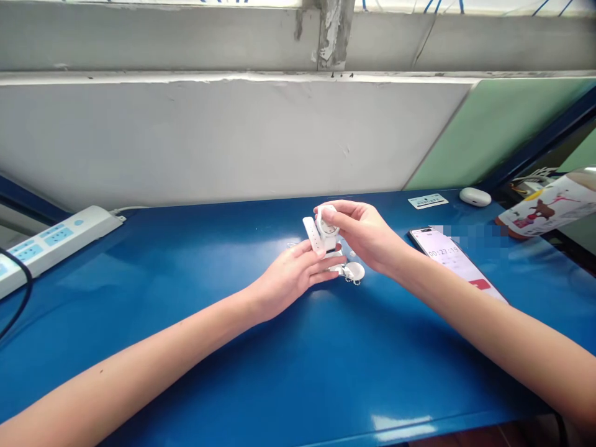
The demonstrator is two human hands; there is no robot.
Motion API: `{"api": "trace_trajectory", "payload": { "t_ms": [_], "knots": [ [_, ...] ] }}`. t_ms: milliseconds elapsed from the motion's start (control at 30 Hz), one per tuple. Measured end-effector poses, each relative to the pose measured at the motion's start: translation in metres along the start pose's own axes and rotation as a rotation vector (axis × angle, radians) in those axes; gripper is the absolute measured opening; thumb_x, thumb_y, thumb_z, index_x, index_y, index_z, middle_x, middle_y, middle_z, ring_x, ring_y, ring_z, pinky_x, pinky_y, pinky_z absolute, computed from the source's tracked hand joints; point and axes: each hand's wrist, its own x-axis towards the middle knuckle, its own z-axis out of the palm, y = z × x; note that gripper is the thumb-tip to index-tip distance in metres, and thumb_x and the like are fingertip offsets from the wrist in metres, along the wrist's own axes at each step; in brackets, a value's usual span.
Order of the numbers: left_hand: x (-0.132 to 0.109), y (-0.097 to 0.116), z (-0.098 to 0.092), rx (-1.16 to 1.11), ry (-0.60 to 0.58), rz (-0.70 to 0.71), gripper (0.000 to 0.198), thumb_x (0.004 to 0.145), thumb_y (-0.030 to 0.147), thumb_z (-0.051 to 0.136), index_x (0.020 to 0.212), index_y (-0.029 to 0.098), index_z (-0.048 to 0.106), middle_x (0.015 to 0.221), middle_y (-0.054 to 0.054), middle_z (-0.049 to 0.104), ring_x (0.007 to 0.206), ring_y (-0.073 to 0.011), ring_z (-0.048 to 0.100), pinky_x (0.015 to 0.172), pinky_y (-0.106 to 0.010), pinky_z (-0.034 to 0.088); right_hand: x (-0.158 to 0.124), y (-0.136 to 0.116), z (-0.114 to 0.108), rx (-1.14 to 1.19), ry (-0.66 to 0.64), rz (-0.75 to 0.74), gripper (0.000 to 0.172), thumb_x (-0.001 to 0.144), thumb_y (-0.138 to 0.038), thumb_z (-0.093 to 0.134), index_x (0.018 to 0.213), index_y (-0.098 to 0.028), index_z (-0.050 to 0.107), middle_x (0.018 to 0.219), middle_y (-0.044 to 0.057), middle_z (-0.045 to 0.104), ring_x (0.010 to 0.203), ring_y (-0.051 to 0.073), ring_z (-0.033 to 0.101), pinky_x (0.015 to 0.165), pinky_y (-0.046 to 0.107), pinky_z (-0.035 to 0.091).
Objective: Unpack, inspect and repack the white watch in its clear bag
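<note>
A white wristwatch [330, 231] with a round face is held up over the blue table [223, 379]. Its strap end, with a row of holes, sticks up to the left of the face. My left hand [289, 273] grips the strap from below, its lower fingers stretched out. From the right, my right hand [367, 234] pinches the watch at its round case, thumb in front. Part of the face is hidden by that thumb. Small white parts lie on the table behind and beside my fingers, among them a round white piece [355, 270]; what they are I cannot make out.
A phone [454, 261] showing a timer lies to the right, under my forearm's far side. Beyond it are a card [427, 200] and a white earbud case [475, 197]. A bottle [549, 205] leans at far right. A power strip [56, 239] lies at left.
</note>
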Motion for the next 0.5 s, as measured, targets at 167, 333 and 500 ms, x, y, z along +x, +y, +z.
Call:
{"api": "trace_trajectory", "payload": {
  "t_ms": [167,333,500],
  "knots": [
    [-0.0024,-0.0012,-0.0017,0.147,-0.07,-0.03,0.036,0.089,0.033,0.072,0.117,0.012,0.065,0.107,-0.014,0.072,0.099,-0.0258,0.072,0.094,-0.041,0.052,0.0006,0.0032,-0.0005,-0.076,0.025,-0.003,0.023,0.078,-0.042,0.077,0.08,-0.019,0.074,0.071,-0.001,0.065,0.065,0.012,0.057,0.068,0.029,0.047],
    [-0.0038,-0.0031,0.002,0.128,-0.083,-0.07,0.045,0.083,0.047,0.076,0.108,0.01,0.068,0.094,-0.012,0.075,0.087,-0.0233,0.074,0.087,-0.038,0.055,0.0047,0.0067,-0.0006,0.179,-0.023,0.149,0.04,0.092,-0.052,0.057,0.088,-0.017,0.074,0.085,0.007,0.074,0.08,0.018,0.067,0.079,0.031,0.052],
    [-0.0042,-0.008,0.0046,0.142,-0.078,-0.114,0.047,0.08,0.05,0.078,0.101,0.009,0.072,0.104,-0.017,0.075,0.096,-0.027,0.073,0.089,-0.039,0.055,0.0048,0.0017,0.0008,0.428,-0.163,0.311,0.064,0.101,-0.056,0.023,0.108,-0.012,0.07,0.099,0.014,0.076,0.093,0.023,0.072,0.094,0.039,0.052]
  ]
}}
